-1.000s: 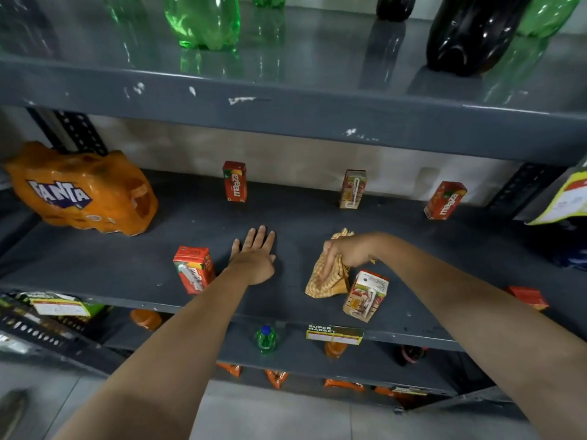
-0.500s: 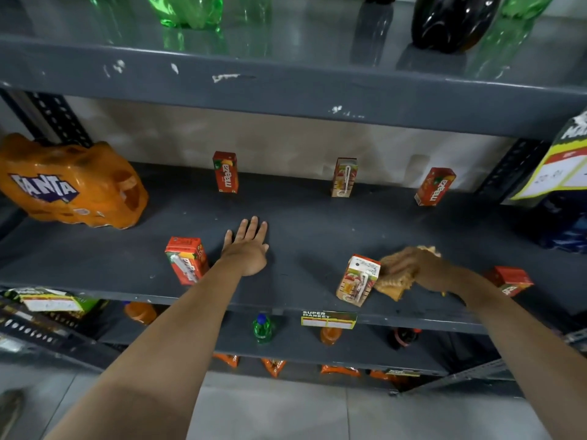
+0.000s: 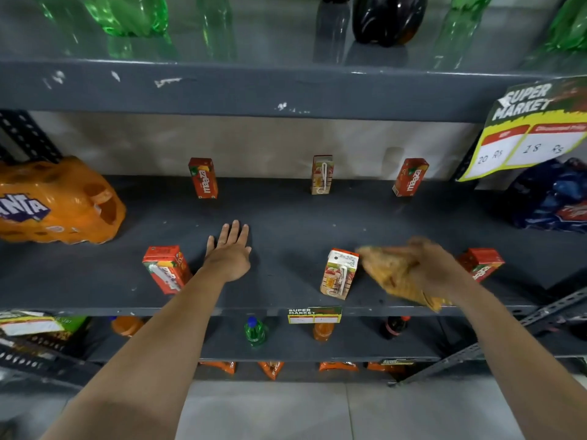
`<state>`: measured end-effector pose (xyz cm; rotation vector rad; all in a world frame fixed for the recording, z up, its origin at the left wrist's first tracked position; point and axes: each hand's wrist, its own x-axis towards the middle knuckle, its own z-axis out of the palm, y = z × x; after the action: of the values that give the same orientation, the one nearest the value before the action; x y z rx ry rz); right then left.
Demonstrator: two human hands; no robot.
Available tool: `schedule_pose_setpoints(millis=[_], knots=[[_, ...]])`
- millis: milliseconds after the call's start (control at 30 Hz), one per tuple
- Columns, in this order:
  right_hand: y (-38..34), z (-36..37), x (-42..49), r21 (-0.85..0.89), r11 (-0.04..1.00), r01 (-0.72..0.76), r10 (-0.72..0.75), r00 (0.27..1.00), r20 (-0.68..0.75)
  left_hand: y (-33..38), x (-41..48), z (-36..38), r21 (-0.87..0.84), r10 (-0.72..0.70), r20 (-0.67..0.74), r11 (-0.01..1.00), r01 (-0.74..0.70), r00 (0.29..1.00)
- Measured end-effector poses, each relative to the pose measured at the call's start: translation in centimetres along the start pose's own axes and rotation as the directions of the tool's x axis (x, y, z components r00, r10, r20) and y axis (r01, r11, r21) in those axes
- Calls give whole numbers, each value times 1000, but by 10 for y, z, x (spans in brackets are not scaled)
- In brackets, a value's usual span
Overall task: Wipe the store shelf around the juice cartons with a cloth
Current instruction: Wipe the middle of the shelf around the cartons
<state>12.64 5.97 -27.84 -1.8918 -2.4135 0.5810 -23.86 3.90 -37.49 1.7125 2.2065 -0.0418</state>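
The dark grey shelf [image 3: 286,223] holds several small juice cartons. Three stand at the back: a red one [image 3: 203,177], a pale one [image 3: 322,174] and another red one [image 3: 410,177]. Along the front stand a red carton [image 3: 165,269], a pale carton [image 3: 339,274] and a red carton [image 3: 481,264]. My left hand [image 3: 229,249] lies flat, palm down, on the shelf between the two front-left cartons. My right hand [image 3: 432,268], blurred, grips a yellow checked cloth [image 3: 394,274] on the shelf just right of the pale front carton.
An orange Fanta multipack [image 3: 54,203] lies at the shelf's left end and a dark blue pack [image 3: 552,198] at the right. A supermarket price sign [image 3: 533,128] hangs from the upper shelf, which carries green and dark bottles. Small bottles stand on the lower shelf [image 3: 286,347].
My right hand has carried the cloth from left of the pale front carton round to its right side. My left hand has stayed flat on the shelf.
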Motion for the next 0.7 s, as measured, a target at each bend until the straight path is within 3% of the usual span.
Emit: schedule_pose_setpoints(millis=[67,200,400,467,533,600,700], knots=[[-4,9,12,-128,990,-59,52,997,-56,1,0,0,-3,-13,1,1000,13,1000],[-10,42,0,-167,966,-198,211,976,62,1,-1,2,-11,-18,-12,1000,18,1000],[-60,26,-104,-50,995,-89,102,915,391,1,-2,5,-32,-10,-37,999,9,999],[-95,30,-122,96,995,-11,-19,950,313,0,-2,7,-47,-8,-55,999,5,998],[-134,41,-120,166,983,84,-101,990,101,-1,-2,8,-56,-4,-65,998,0,998],[-170,49,-101,59,986,154,-149,986,-76,-3,-1,9,-49,4,-56,999,-7,998],[-209,61,-53,-130,990,61,-79,988,-135,-6,2,12,-10,16,-69,1000,-17,997]])
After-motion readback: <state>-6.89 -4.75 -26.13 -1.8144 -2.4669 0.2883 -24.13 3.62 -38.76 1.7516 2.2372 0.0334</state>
